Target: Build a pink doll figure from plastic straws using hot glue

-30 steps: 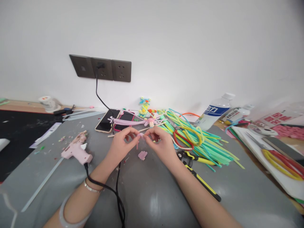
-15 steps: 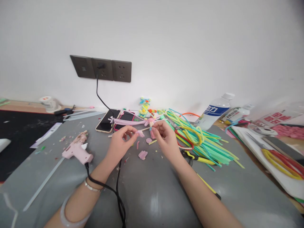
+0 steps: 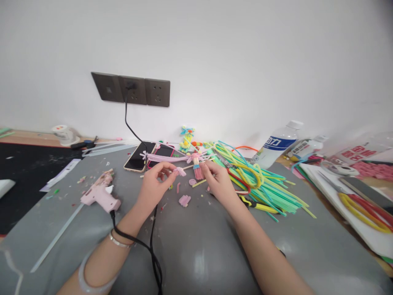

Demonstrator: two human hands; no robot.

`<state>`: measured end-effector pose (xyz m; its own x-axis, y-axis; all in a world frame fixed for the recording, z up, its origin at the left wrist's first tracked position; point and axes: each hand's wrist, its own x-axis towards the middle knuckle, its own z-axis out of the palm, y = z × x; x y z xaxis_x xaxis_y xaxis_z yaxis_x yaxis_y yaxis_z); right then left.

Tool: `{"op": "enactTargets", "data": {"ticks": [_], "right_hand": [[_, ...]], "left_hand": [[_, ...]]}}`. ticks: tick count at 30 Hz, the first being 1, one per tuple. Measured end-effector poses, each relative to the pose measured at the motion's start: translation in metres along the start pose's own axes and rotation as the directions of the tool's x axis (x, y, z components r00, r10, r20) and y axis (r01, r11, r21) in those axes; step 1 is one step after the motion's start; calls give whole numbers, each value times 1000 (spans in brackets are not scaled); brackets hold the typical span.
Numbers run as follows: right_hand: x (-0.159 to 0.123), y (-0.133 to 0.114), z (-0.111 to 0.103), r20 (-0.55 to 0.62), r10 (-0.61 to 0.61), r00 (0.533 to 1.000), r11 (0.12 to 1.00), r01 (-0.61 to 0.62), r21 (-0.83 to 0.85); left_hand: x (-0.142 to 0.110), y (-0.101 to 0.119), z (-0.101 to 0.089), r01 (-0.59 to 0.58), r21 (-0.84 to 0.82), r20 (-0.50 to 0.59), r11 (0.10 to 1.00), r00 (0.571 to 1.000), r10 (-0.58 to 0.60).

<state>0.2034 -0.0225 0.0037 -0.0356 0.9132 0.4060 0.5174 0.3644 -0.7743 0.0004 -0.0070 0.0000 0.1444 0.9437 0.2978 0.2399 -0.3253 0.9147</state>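
My left hand [image 3: 158, 182] pinches a small pink fuzzy piece [image 3: 181, 172], apparently bent pipe cleaner, between thumb and forefinger. A thin pale stick [image 3: 188, 166] runs from beside that piece towards a small pink-and-blue fuzzy figure [image 3: 197, 171] with a fringed lower end. Just right of the figure, my right hand [image 3: 217, 180] is closed, thumb against forefinger; what it grips, if anything, is hidden. Below the hands lie a flat pink scrap [image 3: 184, 200], a pink oval [image 3: 192, 182] and a short yellow strip [image 3: 199, 183].
A pink glue gun [image 3: 100, 196] lies left, its black cord [image 3: 138, 241] passing over my left forearm. Two phones [image 3: 139, 157] lie behind my left hand. Green and yellow pipe cleaners [image 3: 264, 184], yellow-handled pliers [image 3: 260, 206] and a bottle [image 3: 278, 143] are right. Scissors [image 3: 362, 209] lie further right.
My right hand has shifted slightly right, uncovering the figure's blue band and pink fringe. The left hand stays nearly in place with the pink piece.
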Motion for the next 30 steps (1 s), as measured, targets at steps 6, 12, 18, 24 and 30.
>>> {"op": "enactTargets", "data": {"ticks": [6, 12, 18, 24, 30], "right_hand": [[4, 11, -1, -221, -33, 975, 998, 43, 39], [4, 10, 3, -187, 34, 982, 988, -5, 155], [-1, 2, 13, 37, 88, 995, 950, -95, 298], [-3, -13, 19, 137, 64, 989, 977, -90, 195], [-2, -12, 20, 119, 95, 988, 976, -116, 184]], "left_hand": [[0, -1, 0, -4, -11, 0, 1000, 1000, 4], [2, -1, -1, 1, -49, 2, 999, 1000, -1], [4, -1, -2, 84, -131, 27, 988, 996, -81], [5, -3, 0, 141, -152, 64, 978, 989, -133], [4, -4, 2, 130, -157, 87, 979, 989, -117]]}}
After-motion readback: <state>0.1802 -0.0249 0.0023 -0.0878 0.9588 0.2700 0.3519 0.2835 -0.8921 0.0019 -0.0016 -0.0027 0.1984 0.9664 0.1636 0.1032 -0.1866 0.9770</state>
